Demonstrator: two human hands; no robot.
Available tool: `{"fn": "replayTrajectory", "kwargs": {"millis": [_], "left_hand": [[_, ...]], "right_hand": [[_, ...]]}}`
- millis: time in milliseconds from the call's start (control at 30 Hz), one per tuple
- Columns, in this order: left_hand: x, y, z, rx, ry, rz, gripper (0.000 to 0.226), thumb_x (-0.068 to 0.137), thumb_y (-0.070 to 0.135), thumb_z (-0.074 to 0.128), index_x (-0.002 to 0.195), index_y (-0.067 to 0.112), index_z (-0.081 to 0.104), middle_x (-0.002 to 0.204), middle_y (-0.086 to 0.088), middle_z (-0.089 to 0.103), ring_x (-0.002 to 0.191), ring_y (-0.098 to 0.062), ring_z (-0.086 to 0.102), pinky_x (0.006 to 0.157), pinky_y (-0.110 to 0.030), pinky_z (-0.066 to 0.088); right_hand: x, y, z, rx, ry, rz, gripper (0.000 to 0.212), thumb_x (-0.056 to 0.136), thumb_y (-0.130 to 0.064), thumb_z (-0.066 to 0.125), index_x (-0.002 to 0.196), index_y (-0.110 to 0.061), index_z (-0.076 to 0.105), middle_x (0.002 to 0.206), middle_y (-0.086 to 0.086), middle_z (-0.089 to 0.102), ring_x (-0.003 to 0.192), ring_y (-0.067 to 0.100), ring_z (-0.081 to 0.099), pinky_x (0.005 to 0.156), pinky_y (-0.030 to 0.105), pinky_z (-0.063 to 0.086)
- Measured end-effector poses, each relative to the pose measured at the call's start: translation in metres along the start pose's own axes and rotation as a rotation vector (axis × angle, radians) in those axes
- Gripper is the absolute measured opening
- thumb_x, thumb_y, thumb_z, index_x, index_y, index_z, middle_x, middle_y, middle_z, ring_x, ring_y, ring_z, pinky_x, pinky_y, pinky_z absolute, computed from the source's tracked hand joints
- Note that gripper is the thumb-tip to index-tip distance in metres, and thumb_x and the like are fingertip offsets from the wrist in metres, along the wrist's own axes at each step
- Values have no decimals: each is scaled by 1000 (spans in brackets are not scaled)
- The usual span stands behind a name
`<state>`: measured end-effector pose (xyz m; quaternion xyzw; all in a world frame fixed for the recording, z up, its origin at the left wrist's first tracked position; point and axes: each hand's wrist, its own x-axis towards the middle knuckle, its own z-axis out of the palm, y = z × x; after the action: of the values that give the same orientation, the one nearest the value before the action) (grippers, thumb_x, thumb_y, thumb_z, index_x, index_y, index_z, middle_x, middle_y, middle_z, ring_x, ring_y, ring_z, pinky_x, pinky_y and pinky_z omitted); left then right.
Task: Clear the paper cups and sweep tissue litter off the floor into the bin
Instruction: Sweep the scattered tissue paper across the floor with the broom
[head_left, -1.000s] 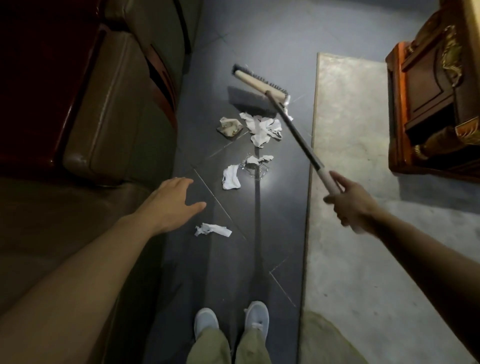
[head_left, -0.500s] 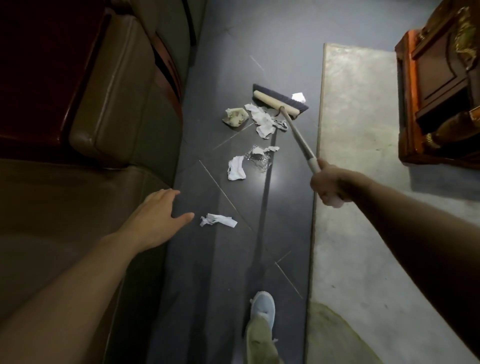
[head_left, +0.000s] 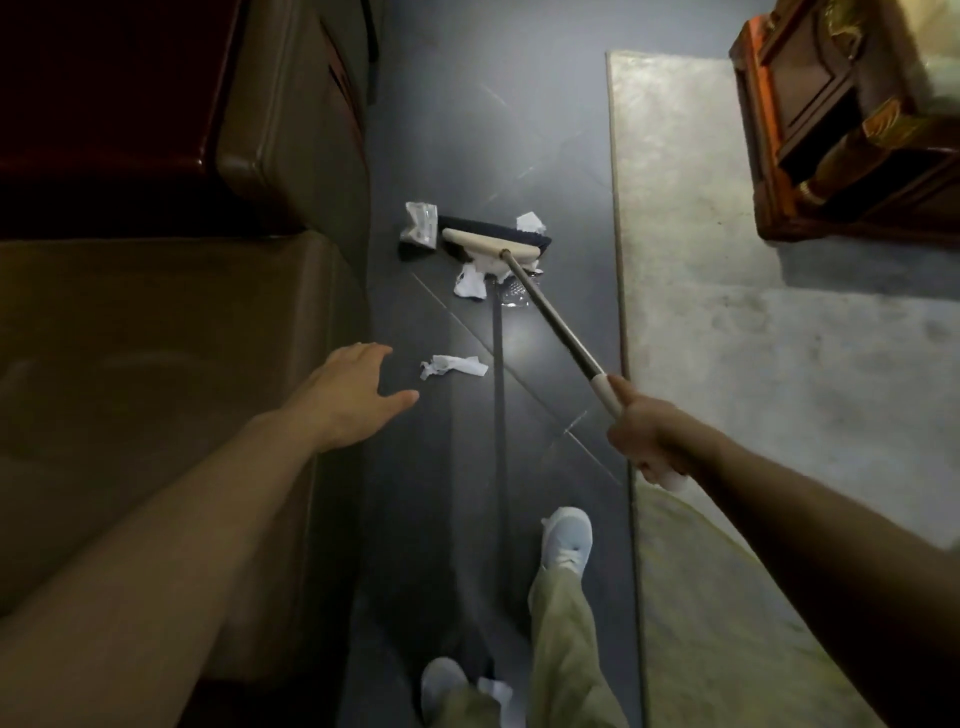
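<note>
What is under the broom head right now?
From the near edge of the broom head white tissue and a clear wrapper poke out. Whatever lies beneath its bristles is covered.

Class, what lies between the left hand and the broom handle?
One twisted tissue strip lies between the left hand and the broom handle, shown in the head view.

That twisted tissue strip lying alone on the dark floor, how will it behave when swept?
Thin and crumpled, the tissue strip is probably very light and floppy; it may fold or tumble rather than slide straight. The glossy floor should let it move easily, though it might slip past the broom head.
</note>
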<state>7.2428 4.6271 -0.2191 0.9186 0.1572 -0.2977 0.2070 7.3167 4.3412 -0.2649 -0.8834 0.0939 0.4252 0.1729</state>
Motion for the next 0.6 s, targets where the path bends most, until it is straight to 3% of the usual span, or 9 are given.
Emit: {"fn": "replayTrajectory", "kwargs": {"millis": [67,233,400,600], "left_hand": [[-20,-2,9,-8,-40,5,72,92,46,52,149,17,20,156,-4,19,144,-21,17,114,-38,22],[-63,1,16,-17,-50,31,72,92,47,51,150,17,20,156,-4,19,143,-21,17,114,-38,22],[-101,5,13,-41,24,9,71,92,46,52,149,17,21,156,-4,20,143,-21,18,114,-38,22],[-150,3,40,-108,47,-79,69,92,43,51,149,18,21,156,-4,18,143,-21,18,114,-40,21]], "right_hand": [[-31,25,19,93,-4,1,77,90,-11,50,150,-42,11,103,15,51,63,21,55,43,26,46],[-89,48,3,419,-3,-44,69,89,2,47,145,-37,34,80,15,52,47,17,42,37,22,35],[-109,37,-34,429,8,-99,73,85,8,48,146,-30,35,79,16,50,54,20,44,45,28,38],[-100,26,-46,455,50,-203,67,87,8,45,146,-24,36,71,10,47,50,15,39,37,21,35]]}}
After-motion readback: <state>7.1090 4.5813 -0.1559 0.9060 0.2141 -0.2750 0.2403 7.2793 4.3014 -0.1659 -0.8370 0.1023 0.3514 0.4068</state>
